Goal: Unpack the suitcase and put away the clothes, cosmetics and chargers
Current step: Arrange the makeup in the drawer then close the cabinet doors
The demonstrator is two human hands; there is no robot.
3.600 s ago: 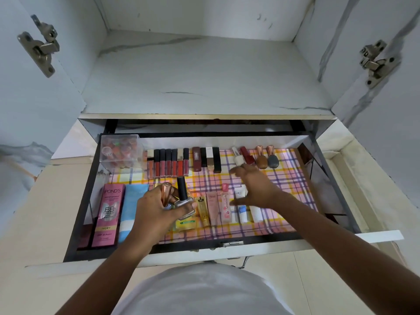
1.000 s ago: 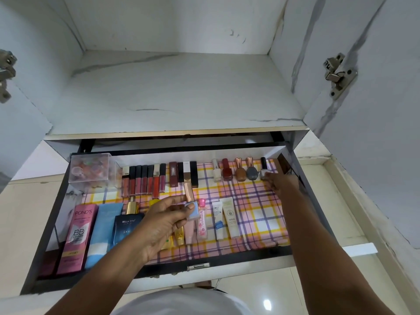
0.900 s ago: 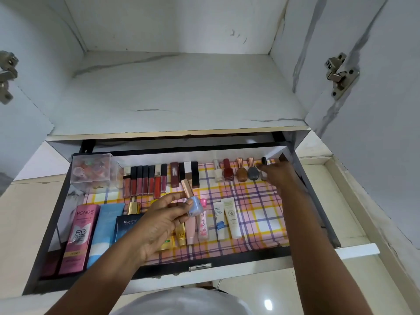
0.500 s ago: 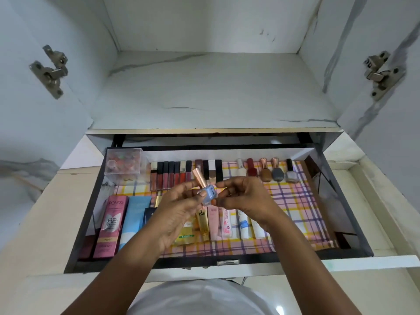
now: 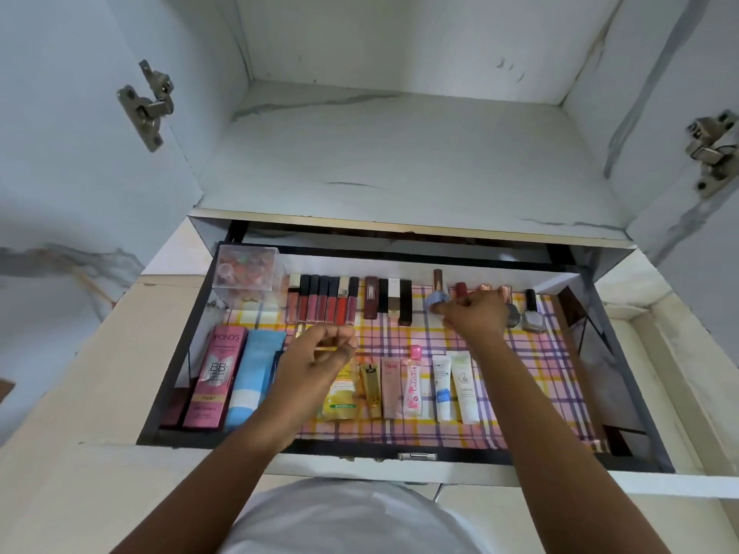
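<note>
Head view shows the right hand (image 5: 474, 315) at the far row of the drawer (image 5: 420, 447), its fingers pinching a pale blue nail polish bottle (image 5: 437, 299) with a rose-gold cap, and setting it upright just left of the dark red bottle (image 5: 460, 289). Half a second ago both hands held that blue bottle together above the middle of the drawer; now the left hand (image 5: 320, 359) has let go and hovers over the near row with its fingers loosely curled, holding nothing that I can see. The bottle has passed from left to right and travelled to the far side. Further right in the same row stands a silver-grey polish bottle (image 5: 533, 315), which went in about a second earlier.

To my eye that means the polish row is filling from both ends, with this one slotted between the lipstick cases (image 5: 388, 303) and the other bottles. The near row of tubes, the pink Gulabari bottle (image 5: 414, 383) among them, lies undisturbed on the checked liner (image 5: 532, 377), as does the Pond's box (image 5: 216, 377) at the left. I'd judge the cosmetics nearly stowed; the bottle looks not yet released.
</note>
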